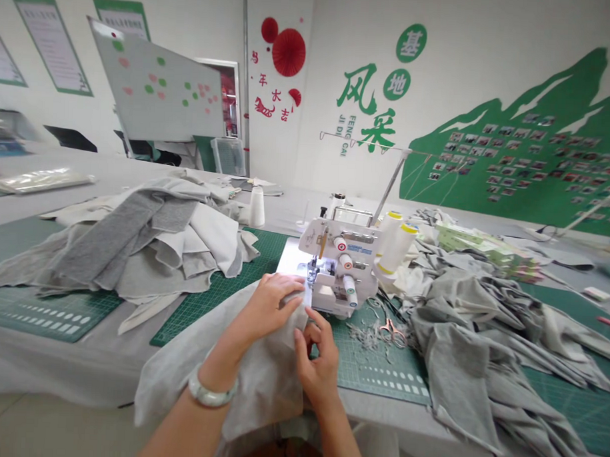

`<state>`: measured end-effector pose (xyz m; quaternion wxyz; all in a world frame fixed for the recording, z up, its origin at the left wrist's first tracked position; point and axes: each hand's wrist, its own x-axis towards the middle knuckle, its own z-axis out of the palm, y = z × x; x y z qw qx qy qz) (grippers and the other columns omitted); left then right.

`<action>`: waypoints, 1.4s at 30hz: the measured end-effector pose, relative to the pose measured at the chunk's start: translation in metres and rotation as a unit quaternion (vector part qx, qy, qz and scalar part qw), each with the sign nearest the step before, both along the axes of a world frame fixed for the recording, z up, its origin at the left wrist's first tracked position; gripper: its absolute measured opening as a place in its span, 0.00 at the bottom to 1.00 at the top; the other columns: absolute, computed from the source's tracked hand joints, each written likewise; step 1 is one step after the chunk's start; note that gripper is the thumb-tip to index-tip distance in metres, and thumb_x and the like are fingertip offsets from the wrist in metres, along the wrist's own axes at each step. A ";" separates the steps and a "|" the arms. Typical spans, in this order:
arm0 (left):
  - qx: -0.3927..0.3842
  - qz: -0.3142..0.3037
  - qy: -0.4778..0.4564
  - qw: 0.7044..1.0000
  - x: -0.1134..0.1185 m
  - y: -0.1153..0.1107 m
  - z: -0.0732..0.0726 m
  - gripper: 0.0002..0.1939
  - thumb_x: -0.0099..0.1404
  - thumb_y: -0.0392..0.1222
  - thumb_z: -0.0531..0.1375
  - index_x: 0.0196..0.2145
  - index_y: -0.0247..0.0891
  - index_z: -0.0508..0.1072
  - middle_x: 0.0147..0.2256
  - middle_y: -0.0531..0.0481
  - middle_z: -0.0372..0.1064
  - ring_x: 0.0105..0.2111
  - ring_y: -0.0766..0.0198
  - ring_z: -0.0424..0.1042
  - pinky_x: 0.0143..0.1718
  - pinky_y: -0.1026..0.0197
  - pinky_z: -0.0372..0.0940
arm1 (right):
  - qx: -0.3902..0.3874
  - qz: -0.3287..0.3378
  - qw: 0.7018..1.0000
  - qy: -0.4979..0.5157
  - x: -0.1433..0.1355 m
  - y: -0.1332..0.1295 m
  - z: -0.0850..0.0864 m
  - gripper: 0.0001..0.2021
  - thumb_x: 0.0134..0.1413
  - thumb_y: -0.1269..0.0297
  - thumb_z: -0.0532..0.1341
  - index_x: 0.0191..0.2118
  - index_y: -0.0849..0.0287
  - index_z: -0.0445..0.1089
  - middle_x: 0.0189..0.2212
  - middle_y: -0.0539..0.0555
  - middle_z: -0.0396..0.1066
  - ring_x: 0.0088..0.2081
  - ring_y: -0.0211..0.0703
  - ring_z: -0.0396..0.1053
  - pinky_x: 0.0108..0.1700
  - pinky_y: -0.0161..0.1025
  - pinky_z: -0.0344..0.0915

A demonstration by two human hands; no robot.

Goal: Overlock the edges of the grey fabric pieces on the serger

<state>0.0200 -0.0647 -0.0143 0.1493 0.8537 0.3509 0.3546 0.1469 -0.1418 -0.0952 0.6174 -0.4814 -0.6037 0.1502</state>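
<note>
Apparently you're feeding cloth (269, 380) to the machine (333, 276), left hand (269, 304) fingers extended, right hand (320, 362) curled, pinch unclear; next calls for steady guiding.

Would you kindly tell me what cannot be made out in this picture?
All in the head view:
- machine: stitching point too small, amid glare
- cloth: part covered by the left hand
- right hand: curled fingers hide whether it pinches the cloth
- photos: too small to tell what they show
- leftmost poster: cut off by the left edge, text blurred
</note>
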 end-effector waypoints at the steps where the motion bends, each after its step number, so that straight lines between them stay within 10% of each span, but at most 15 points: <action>1: -0.003 -0.002 0.004 1.000 0.000 0.000 0.000 0.11 0.64 0.37 0.59 0.44 0.42 0.75 0.51 0.48 0.72 0.53 0.55 0.68 0.54 0.50 0.58 | 0.000 0.001 1.000 0.000 0.000 0.000 0.000 0.17 0.62 0.68 0.56 0.55 0.60 0.61 0.21 0.42 0.54 0.22 0.34 0.57 0.27 0.31 0.58; 42: 0.049 -0.027 0.043 0.998 -0.002 -0.004 0.000 0.13 0.67 0.43 0.58 0.47 0.44 0.76 0.53 0.45 0.70 0.54 0.54 0.67 0.56 0.48 0.58 | -0.050 0.062 0.993 0.084 0.012 -0.002 0.005 0.08 0.58 0.65 0.59 0.35 0.59 0.76 0.30 0.53 0.76 0.32 0.41 0.72 0.34 0.35 0.67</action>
